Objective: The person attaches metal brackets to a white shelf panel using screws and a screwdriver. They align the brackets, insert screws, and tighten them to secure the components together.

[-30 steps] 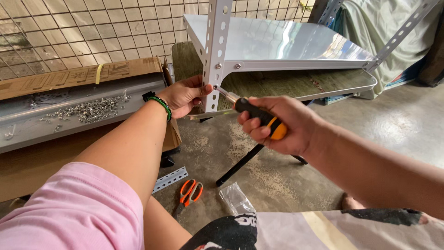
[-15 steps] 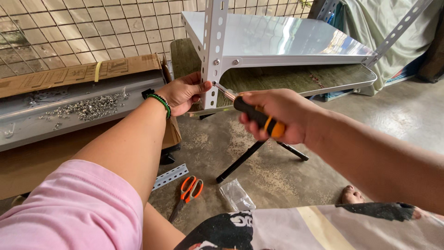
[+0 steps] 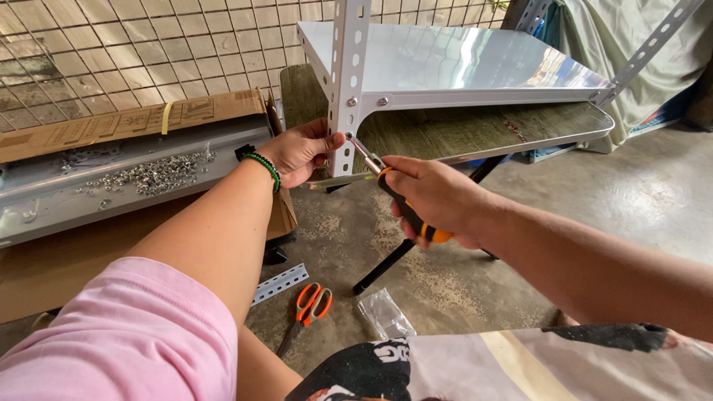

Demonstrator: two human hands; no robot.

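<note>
My left hand (image 3: 298, 151), with a green bead bracelet on the wrist, grips the white perforated upright (image 3: 347, 82) of a metal shelf from behind, thumb near a screw hole. My right hand (image 3: 434, 194) is closed around a screwdriver (image 3: 405, 206) with a black and orange handle; its metal tip meets a screw on the upright just below the white shelf panel (image 3: 453, 63). A second, wood-patterned panel (image 3: 475, 132) lies under the white one.
Left, a grey metal panel (image 3: 44, 200) carries a scatter of small screws (image 3: 148, 174) over cardboard. On the concrete floor lie orange scissors (image 3: 308, 306), a short perforated strip (image 3: 278, 284), a clear plastic bag (image 3: 382, 315) and a black folding leg (image 3: 386, 263). A tiled wall stands behind.
My right hand has turned on the screwdriver, so the handle now points down toward the floor rather than sideways. The left hand keeps its hold on the upright.
</note>
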